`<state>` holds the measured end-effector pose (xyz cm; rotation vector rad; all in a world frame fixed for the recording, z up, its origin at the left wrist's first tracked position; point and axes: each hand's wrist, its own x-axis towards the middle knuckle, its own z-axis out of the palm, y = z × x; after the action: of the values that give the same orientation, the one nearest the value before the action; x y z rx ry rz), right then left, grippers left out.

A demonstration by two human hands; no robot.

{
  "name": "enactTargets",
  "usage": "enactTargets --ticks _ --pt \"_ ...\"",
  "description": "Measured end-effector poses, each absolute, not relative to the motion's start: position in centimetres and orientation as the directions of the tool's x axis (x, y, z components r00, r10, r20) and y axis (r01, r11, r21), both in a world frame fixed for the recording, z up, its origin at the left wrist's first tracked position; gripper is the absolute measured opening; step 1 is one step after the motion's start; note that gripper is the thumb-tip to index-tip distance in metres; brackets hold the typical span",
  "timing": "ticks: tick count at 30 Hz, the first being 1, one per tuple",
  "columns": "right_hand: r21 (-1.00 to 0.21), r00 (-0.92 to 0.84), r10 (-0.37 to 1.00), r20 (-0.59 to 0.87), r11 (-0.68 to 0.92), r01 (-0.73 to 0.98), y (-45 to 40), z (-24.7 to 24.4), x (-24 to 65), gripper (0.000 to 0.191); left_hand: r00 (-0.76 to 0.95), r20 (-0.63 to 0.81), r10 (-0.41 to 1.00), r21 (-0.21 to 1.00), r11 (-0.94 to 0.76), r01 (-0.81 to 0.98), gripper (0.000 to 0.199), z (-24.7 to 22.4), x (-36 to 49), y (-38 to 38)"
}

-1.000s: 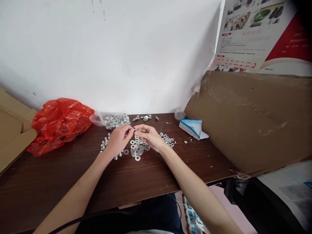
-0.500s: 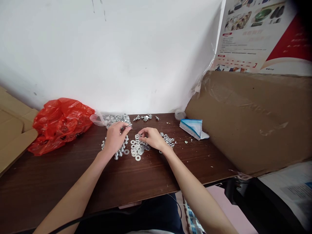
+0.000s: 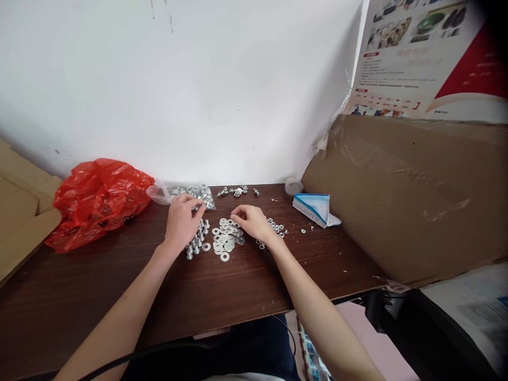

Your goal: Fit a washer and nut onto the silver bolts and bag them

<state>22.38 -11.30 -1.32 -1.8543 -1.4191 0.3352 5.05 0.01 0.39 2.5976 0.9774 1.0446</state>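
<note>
My left hand (image 3: 182,221) is closed in a pinch above the bolts, with a small metal bolt (image 3: 203,203) between thumb and fingertips, mostly covered by them. Under and beside that hand stand several silver bolts (image 3: 196,244) in rows. Flat washers (image 3: 224,245) lie in a loose pile between my hands, and a single washer (image 3: 206,246) rests close to the bolts. At the pile's far right edge my right hand (image 3: 253,222) has thumb and forefinger pressed together; what they hold, if anything, is too small to make out. Hex nuts (image 3: 278,227) are scattered beyond that wrist, partly hidden.
Near the wall lie bolts with parts on them (image 3: 238,191) and a clear bag of hardware (image 3: 194,193). A red plastic bag (image 3: 103,201) sits left, beside cardboard (image 3: 24,206). To the right are a blue-white packet (image 3: 313,207), a round clear lid (image 3: 293,186) and a large carton (image 3: 405,196).
My left hand has drawn slightly left and lower, its bolt now more hidden. My right hand has shifted a little right, uncovering more washers.
</note>
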Motion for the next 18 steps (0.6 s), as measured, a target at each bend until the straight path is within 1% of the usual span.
enactTargets --ticks 2,5,8,12,15,18 --pt "-0.698 0.385 0.892 0.236 -0.12 0.706 -11.3 -1.4 22.8 0.013 0.565 0.53 0.632 0.359 -0.771 0.527 0.022 0.5 4.9 0.1" --pt "-0.699 0.427 0.874 0.23 -0.157 0.697 -11.3 -1.7 23.6 0.021 0.601 0.479 0.639 0.323 -0.766 0.557 0.019 0.6 4.7 0.2" --pt "-0.728 0.476 0.849 0.231 -0.174 0.663 -11.4 -1.9 24.5 0.025 0.628 0.432 0.647 0.292 -0.759 0.582 0.016 0.6 4.6 0.1" --pt "-0.779 0.56 0.789 0.253 -0.177 0.601 -11.6 -2.1 25.8 0.029 0.644 0.387 0.661 0.312 -0.75 0.583 0.017 0.7 4.6 0.1" --pt "-0.765 0.602 0.744 0.291 -0.196 0.613 -11.8 -2.2 26.4 0.029 0.658 0.355 0.664 0.318 -0.748 0.582 0.018 0.7 4.6 0.0" --pt "-0.734 0.604 0.737 0.304 -0.223 0.642 -12.0 -2.3 26.7 0.029 0.675 0.327 0.662 0.303 -0.75 0.588 0.019 0.6 4.6 0.1"
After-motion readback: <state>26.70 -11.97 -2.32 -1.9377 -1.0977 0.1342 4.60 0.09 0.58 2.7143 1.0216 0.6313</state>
